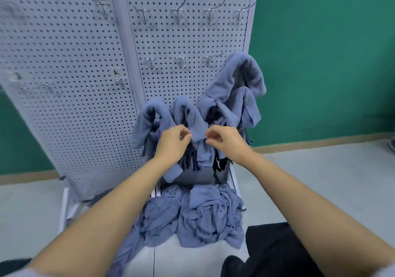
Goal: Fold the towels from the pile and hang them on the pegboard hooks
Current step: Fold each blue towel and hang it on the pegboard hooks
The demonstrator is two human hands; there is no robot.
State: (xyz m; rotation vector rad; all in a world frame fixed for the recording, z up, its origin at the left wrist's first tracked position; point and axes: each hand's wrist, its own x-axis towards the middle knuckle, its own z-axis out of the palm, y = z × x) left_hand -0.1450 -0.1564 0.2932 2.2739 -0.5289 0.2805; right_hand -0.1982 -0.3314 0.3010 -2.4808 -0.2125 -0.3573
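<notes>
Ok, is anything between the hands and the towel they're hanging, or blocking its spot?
Nothing visible does. The left hand and right hand pinch the towel, which is draped on the pegboard between the left neighbour towel and the right neighbour towel; both hang close but do not cover it.

A flat teal-green painted wall (pixel 320 52) is filling the upper right and is showing again low at the left edge. A narrow tan baseboard strip (pixel 310 142) is running along its foot where it is meeting the floor. The smooth pale grey floor (pixel 310 180) is lying under soft, even light, a thin dark seam line (pixel 154 261) is crossing it near the bottom, and a blurred grey rounded object (pixel 392 146) is sitting cut off at the right edge.
</notes>
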